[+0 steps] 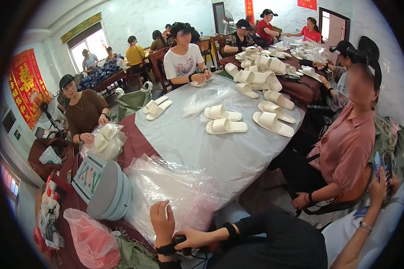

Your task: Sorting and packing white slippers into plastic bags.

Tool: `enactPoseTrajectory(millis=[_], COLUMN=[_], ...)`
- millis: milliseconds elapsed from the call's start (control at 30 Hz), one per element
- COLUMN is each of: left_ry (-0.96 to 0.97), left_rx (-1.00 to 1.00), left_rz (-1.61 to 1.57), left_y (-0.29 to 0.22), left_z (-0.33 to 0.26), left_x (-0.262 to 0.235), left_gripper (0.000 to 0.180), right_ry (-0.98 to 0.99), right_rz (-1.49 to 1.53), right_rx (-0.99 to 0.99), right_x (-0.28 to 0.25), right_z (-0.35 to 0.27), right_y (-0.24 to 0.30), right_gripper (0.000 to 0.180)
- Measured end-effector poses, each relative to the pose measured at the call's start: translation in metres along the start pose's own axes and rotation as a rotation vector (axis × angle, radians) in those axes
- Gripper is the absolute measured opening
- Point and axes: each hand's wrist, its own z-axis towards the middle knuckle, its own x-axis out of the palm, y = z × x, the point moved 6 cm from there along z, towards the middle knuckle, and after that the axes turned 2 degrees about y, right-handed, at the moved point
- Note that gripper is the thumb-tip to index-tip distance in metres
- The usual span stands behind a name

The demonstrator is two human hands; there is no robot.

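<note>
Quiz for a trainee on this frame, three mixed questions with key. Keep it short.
1. Which of these lie nearest the left hand?
A) slippers
B) clear bags
C) fans

2. True or false: the left hand is gripping slippers.

3. Fill in: in this view, the pink bag lies to the ____ of the left hand.

Key:
1. B
2. False; its fingers are raised and hold nothing.
3. left
</note>
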Motion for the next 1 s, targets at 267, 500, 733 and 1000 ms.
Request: enactPoseTrajectory(millis=[267, 500, 733, 1000], left_ry=[-0.184, -0.447, -0.281, 0.074], left_rx=[-0.464, -0.785, -0.824, -0.449], left_rz=[-0.856, -1.468, -1.844, -0.088], left_y=[0.028, 0.045, 0.037, 0.046], left_z=[-0.003, -0.015, -0.018, -0.029], left_x=[0.004, 0.006, 0.009, 0.011], left_gripper=[0.014, 0.016, 0.014, 0.018], right_ry=[0.089, 0.141, 0.263, 0.345], right_rz=[0.097, -0.139, 0.308, 0.037], right_rx=[-0.038, -0.024, 0.117, -0.074], right_x=[0.011, 0.015, 0.024, -0.033], right_z=[-0.007, -0.003, -0.004, 0.001], right_y=[0.011, 0.012, -0.010, -0.006], right_gripper=[0.052, 0.053, 0.071, 0.047])
